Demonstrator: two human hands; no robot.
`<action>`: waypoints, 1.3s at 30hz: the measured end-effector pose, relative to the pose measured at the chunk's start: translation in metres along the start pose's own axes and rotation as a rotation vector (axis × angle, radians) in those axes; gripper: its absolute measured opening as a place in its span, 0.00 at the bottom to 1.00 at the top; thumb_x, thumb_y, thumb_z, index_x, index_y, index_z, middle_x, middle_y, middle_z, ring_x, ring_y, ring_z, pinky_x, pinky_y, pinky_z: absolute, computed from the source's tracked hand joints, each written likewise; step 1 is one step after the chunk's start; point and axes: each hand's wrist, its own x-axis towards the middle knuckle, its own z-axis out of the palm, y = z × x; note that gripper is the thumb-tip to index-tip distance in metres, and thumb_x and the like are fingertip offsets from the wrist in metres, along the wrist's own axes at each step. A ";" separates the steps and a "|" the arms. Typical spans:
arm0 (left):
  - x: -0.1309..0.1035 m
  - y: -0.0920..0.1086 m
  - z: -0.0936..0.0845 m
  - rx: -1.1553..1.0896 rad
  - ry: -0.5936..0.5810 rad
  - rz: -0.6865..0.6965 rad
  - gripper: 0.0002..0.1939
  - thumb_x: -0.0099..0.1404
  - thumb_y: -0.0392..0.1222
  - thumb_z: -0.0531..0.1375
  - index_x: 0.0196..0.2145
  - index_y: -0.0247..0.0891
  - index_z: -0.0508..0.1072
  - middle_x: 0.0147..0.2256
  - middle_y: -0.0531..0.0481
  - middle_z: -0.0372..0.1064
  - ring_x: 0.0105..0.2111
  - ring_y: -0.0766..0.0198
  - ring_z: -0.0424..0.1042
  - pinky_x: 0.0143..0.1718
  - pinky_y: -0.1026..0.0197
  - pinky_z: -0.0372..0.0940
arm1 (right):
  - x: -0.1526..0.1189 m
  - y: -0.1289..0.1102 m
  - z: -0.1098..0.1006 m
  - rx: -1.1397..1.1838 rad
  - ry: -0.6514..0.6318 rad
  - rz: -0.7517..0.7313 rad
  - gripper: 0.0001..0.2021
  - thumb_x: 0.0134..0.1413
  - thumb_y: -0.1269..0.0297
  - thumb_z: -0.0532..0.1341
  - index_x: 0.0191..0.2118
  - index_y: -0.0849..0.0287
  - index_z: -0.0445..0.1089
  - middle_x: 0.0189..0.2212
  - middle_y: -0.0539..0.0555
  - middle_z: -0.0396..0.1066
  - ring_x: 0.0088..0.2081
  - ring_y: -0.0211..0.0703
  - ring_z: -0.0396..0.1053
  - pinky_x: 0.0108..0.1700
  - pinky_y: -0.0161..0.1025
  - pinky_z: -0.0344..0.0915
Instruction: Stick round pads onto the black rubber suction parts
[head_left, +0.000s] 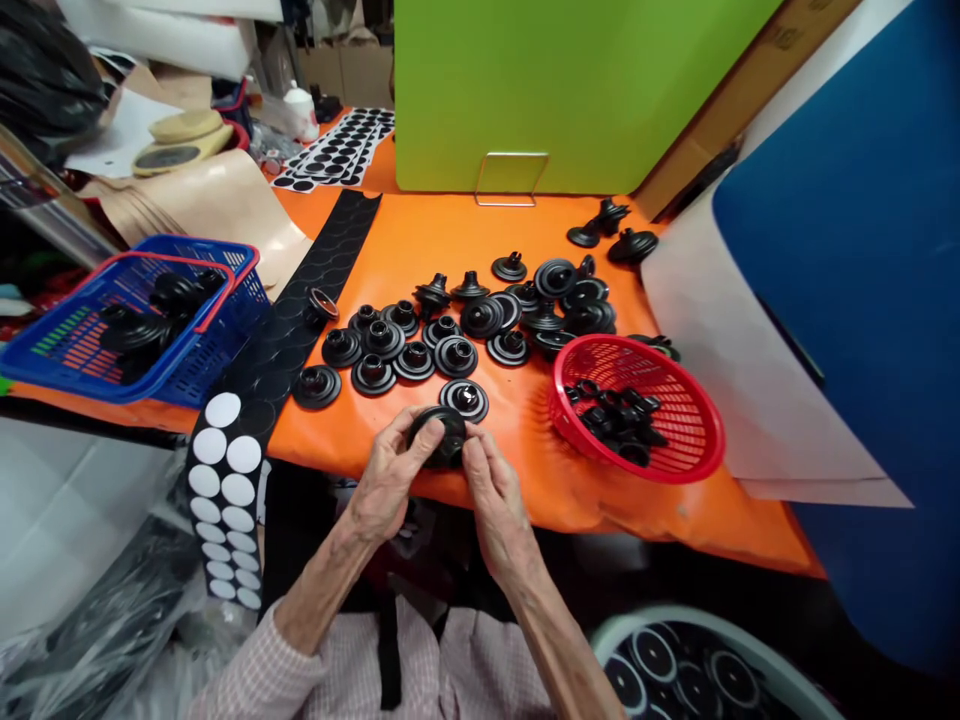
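Note:
Near the front edge of the table, my left hand (394, 470) grips a round black stepped plastic disc (439, 428), thumb across its face. My right hand (491, 485) is closed at the disc's right side, fingertips against it; whether it pinches a small part there is hidden. Just beyond lies another black disc (464, 399) with a shiny centre. Several similar discs with raised collars (382, 339) spread behind it, and more are heaped (562, 300) to the right. A red basket (709, 425) right of my hands holds small black ring-like parts (619, 415).
An orange-covered table (517, 450) carries everything. Left are a blue basket (180, 375) with black parts and a black sticker strip (289, 325) hanging over the edge. A green board (577, 90) stands behind. Blue sheet (847, 250) borders the right; a tub (611, 625) of discs sits below.

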 end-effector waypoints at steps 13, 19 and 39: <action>-0.003 -0.001 -0.008 -0.035 -0.068 -0.145 0.17 0.58 0.47 0.64 0.44 0.37 0.74 0.42 0.46 0.74 0.39 0.59 0.73 0.40 0.59 0.68 | -0.001 0.007 -0.006 -0.735 0.117 -0.575 0.13 0.62 0.62 0.56 0.51 0.52 0.66 0.39 0.57 0.67 0.41 0.48 0.68 0.44 0.48 0.69; -0.011 -0.008 -0.007 0.516 0.102 0.238 0.16 0.65 0.46 0.57 0.48 0.38 0.73 0.43 0.47 0.75 0.44 0.58 0.73 0.48 0.62 0.65 | -0.004 0.001 -0.005 -0.693 0.143 -0.512 0.08 0.62 0.63 0.56 0.46 0.56 0.64 0.33 0.53 0.67 0.34 0.43 0.68 0.35 0.41 0.70; -0.008 0.002 -0.014 0.383 -0.168 -0.168 0.18 0.64 0.47 0.55 0.46 0.33 0.73 0.42 0.43 0.74 0.33 0.59 0.75 0.29 0.59 0.73 | 0.009 -0.014 -0.042 -0.939 -0.514 -0.915 0.16 0.63 0.75 0.51 0.55 0.62 0.61 0.43 0.62 0.68 0.45 0.49 0.66 0.45 0.46 0.72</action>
